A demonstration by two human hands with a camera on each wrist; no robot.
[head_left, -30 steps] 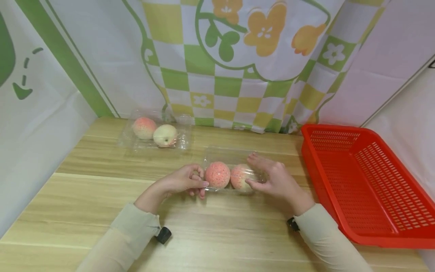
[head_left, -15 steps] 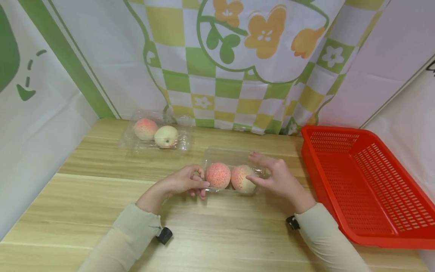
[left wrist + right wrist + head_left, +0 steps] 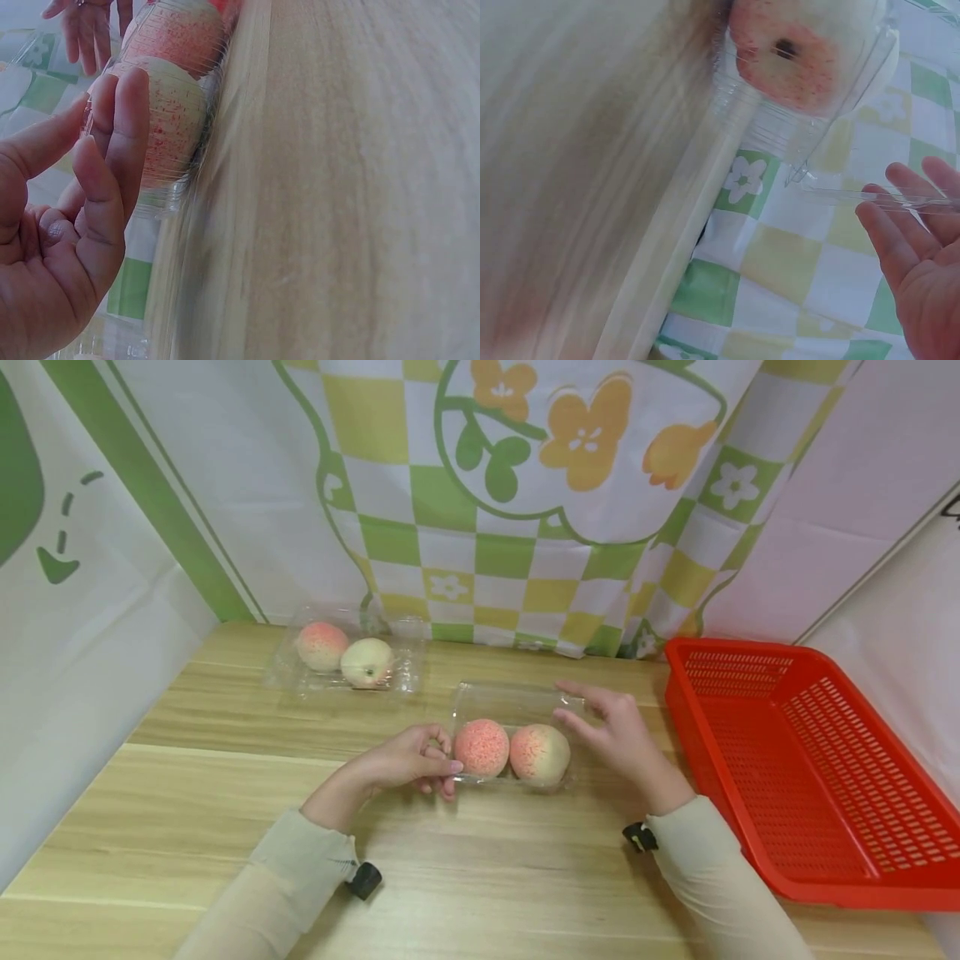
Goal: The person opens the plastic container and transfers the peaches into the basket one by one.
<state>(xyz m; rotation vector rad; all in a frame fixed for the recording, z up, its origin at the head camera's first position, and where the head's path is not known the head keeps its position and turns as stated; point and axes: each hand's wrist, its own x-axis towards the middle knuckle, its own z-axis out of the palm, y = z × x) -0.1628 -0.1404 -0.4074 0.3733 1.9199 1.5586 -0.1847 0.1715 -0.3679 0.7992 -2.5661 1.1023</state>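
Note:
Two pink-and-cream peaches, the left one (image 3: pixel 482 748) redder and the right one (image 3: pixel 541 755) paler, sit side by side in a clear plastic clamshell box (image 3: pixel 517 779). Its lid (image 3: pixel 502 700) is raised behind them. At the box's left end, my left hand (image 3: pixel 408 758) pinches the plastic rim between thumb and fingers; the left wrist view shows these fingers (image 3: pixel 127 127) close up. My right hand (image 3: pixel 617 731) is at the lid's right end. In the right wrist view, its fingers (image 3: pixel 900 232) are extended against the lid's clear edge (image 3: pixel 847 196).
Another clear box (image 3: pixel 408 672) with two peaches (image 3: pixel 322 647) lies at the back left. A red perforated plastic basket (image 3: pixel 795 777) stands on the right of the wooden table (image 3: pixel 465 877). A checked, flowered curtain (image 3: pixel 502 552) hangs along the back edge.
My right hand has moved back and slightly right, off the right peach. The lid has swung back with it, uncovering the peaches. My left hand keeps its place on the rim.

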